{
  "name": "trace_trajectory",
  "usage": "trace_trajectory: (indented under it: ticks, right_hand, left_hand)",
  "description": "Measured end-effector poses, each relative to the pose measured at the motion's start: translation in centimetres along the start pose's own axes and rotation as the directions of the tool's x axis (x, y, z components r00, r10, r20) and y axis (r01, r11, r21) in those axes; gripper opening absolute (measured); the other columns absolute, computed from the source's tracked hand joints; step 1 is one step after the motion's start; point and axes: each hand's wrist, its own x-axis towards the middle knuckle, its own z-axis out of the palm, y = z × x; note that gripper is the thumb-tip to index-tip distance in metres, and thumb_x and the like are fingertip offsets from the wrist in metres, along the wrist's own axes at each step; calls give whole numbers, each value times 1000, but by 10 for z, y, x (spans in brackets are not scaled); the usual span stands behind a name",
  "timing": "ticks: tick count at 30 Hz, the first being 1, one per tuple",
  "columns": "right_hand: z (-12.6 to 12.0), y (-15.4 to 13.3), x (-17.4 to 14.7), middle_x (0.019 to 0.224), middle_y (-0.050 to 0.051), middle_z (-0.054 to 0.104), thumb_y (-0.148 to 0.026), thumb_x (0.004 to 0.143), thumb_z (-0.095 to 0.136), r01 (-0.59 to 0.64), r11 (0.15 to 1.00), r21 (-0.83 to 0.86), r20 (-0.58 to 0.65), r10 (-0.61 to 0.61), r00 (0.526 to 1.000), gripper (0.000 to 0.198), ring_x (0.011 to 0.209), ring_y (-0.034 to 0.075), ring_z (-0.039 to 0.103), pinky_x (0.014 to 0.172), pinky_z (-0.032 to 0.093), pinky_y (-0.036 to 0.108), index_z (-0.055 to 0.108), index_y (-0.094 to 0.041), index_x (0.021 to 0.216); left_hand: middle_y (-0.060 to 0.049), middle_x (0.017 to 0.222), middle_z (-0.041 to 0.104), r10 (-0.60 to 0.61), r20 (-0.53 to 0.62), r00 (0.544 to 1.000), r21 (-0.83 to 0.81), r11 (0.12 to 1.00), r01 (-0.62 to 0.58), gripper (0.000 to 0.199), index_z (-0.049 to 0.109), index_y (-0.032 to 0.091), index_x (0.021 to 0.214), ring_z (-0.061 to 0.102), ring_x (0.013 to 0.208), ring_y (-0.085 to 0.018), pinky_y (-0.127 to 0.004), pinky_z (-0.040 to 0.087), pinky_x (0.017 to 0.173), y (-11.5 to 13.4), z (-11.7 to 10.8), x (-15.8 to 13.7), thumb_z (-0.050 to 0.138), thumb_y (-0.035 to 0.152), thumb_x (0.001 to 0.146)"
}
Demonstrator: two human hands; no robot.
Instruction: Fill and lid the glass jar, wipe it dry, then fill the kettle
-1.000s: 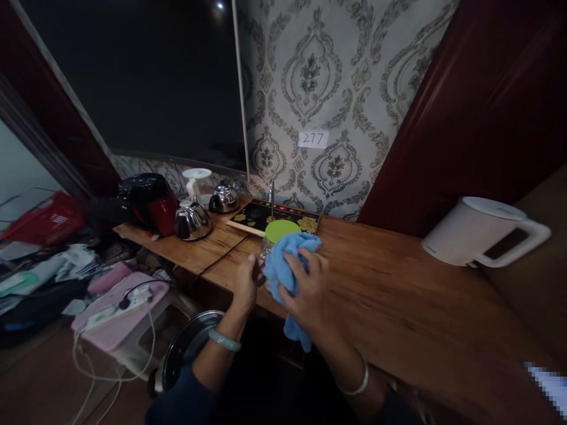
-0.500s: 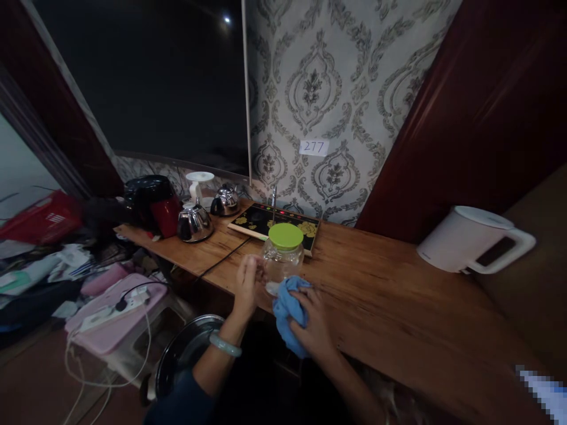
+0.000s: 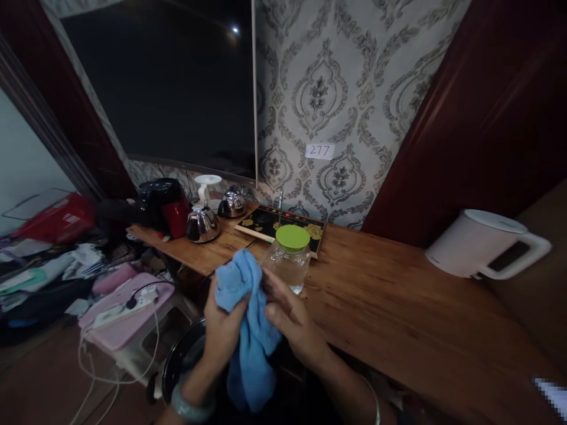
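A blue cloth (image 3: pixel 252 354) hangs bunched up in front of me, its lower end dangling past the table edge. My left hand (image 3: pixel 224 321) is closed round its upper part, with the thumb pressed on the fabric; a pale bangle circles that wrist. At the cloth's right side is my right hand (image 3: pixel 295 324), thumb and fingers apart, the fingertips at the fabric and partly hidden. Just beyond my hands, a clear jar (image 3: pixel 292 268) with a green lid (image 3: pixel 293 237) stands upright near the table's front edge. Neither hand visibly grips the jar.
Behind the jar lies a black induction cooktop (image 3: pixel 266 224) with gold flowers. Metal kettles (image 3: pixel 202 224) and a red-black appliance (image 3: pixel 170 206) stand left on the wooden table (image 3: pixel 376 295); a white kettle (image 3: pixel 473 245) stands right. Below left are a dark pot (image 3: pixel 170 360) and a pink stool (image 3: pixel 115 330) carrying a power strip.
The blue cloth has moved left from the jar's front into my left hand, which has left the jar's side. My right hand has loosened on the cloth. The view has shifted slightly.
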Motion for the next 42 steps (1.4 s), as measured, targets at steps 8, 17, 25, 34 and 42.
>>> trace_trajectory:
  ticks: [8, 17, 25, 34, 42]
  right_hand:
    - [-32, 40, 43, 95, 5, 78, -47, 73, 78, -51, 998, -42, -328, 35, 944, 36, 92, 24, 72, 84, 57, 37, 73, -24, 99]
    - [-28, 40, 51, 93, 3, 76, -38, 76, 74, -27, 994, -107, -258, -2, 966, 26, 81, 18, 67, 73, 52, 28, 72, -23, 97]
    - [-36, 23, 45, 93, 4, 77, -42, 67, 87, -118, 993, 9, -197, 118, 973, 34, 86, 20, 68, 77, 52, 30, 76, -23, 93]
    - [-33, 12, 31, 96, 5, 76, -50, 63, 91, -167, 970, 175, -171, 197, 965, 48, 83, 19, 68, 77, 52, 31, 71, -23, 98]
    - [-54, 2, 6, 87, 2, 68, -49, 71, 85, -133, 989, -58, -359, 104, 928, 37, 78, 18, 60, 72, 50, 30, 70, -23, 93]
  left_hand:
    - [-6, 95, 76, -80, 249, 965, -146, 982, 120, 43, 70, 17, 99, 70, 90, -23, -34, 55, 86, -6, 47, 93, 80, 37, 62]
    - [-3, 80, 73, -159, 311, 937, -151, 965, 214, 31, 70, 17, 83, 64, 74, -18, -29, 53, 72, -30, 74, 95, 71, 29, 55]
    - [-4, 85, 76, -250, 311, 917, -72, 956, 285, 31, 72, 18, 84, 69, 83, -22, -32, 55, 82, -44, 65, 94, 74, 29, 55]
    - [-7, 89, 77, -250, 335, 909, -119, 945, 304, 40, 73, 15, 92, 70, 83, -24, -34, 55, 79, -39, 61, 85, 80, 39, 61]
    - [-6, 90, 78, -214, 242, 946, -240, 932, 272, 36, 74, 19, 91, 70, 82, -22, -35, 55, 81, -26, 69, 99, 81, 36, 60]
